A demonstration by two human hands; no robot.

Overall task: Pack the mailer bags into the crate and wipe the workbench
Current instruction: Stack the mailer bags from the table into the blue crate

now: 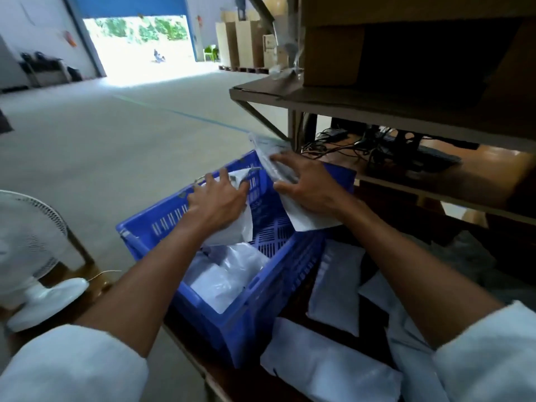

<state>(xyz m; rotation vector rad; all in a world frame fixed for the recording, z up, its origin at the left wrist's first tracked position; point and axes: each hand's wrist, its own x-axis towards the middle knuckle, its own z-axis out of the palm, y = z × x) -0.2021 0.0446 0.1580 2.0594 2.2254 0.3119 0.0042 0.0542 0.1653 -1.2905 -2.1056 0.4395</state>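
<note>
- The blue plastic crate [232, 323] sits in the middle of the frame, at the left edge of the workbench [240, 384].
- The left hand [217, 198] grips an upright mailer bag [232, 227] inside the crate, against its far wall.
- The right hand [307, 184] pinches a labelled mailer bag [307, 220] between thumb and fingers above the crate's far right corner.
- Packed bags [229, 274] lie in the crate's near end.
- Loose mailer bags [336, 288] lie on the bench at lower right.
- A white fan [34, 236] stands at lower left.
</note>
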